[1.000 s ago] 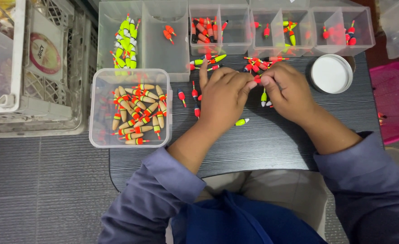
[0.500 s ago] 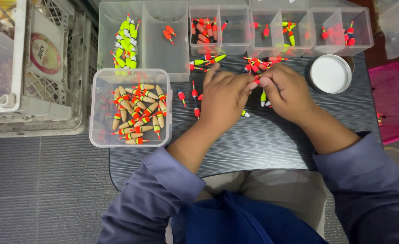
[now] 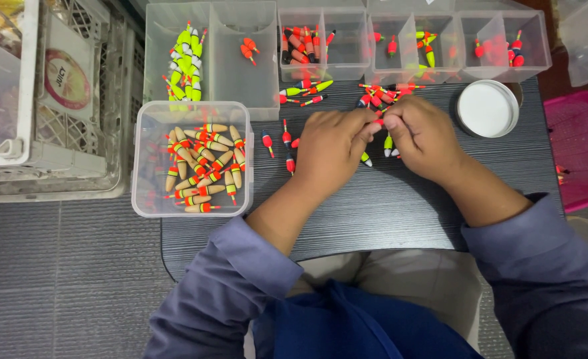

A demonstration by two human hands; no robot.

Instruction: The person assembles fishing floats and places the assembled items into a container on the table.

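Observation:
My left hand (image 3: 330,149) and my right hand (image 3: 422,136) meet over a small dark table (image 3: 400,213), fingertips pinching one small red fishing float (image 3: 377,122) between them. Loose floats in red, yellow and green lie around the hands: a few (image 3: 287,143) left of my left hand, a heap (image 3: 380,96) just beyond the fingers. One yellow-green float (image 3: 366,159) peeks out under my left hand, another (image 3: 388,143) under my right hand.
A clear tub (image 3: 191,159) full of tan and red floats sits at the table's left. Divided clear trays (image 3: 347,40) with sorted floats line the far edge. A white round lid (image 3: 485,108) lies right, a pink bin (image 3: 583,149) beyond. White crates (image 3: 48,119) stand left.
The yellow-green float near my left wrist now lies partly under my left hand. Both hands stay together over the same spot, fingers working slightly.

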